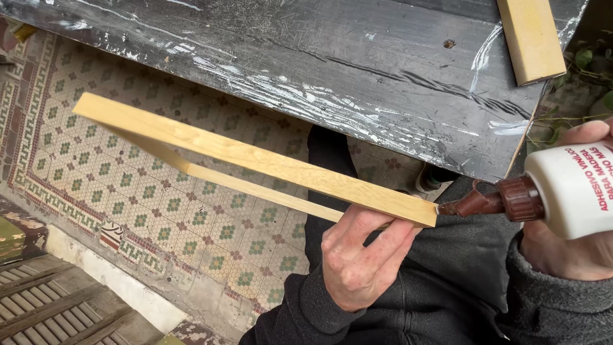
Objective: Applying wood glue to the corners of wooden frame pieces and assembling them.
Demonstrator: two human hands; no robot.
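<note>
Wooden slat (255, 160) sits edge-up in the left hand (357, 255), gripped near its close end. Right hand (575, 236) holds a white glue bottle (568, 191), its brown nozzle touching that end. No glue line shows along the edge yet; gluing seems barely begun.

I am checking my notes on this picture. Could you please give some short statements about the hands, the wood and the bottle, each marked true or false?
1. The left hand holds a pale wooden board from below. True.
2. The right hand holds a white glue bottle. True.
3. The bottle's nozzle is green. False: the nozzle is brown.
4. The nozzle points at the board's far end. False: it meets the near end, beside the left hand.
5. A second wooden piece lies on the dark table. True.
</note>
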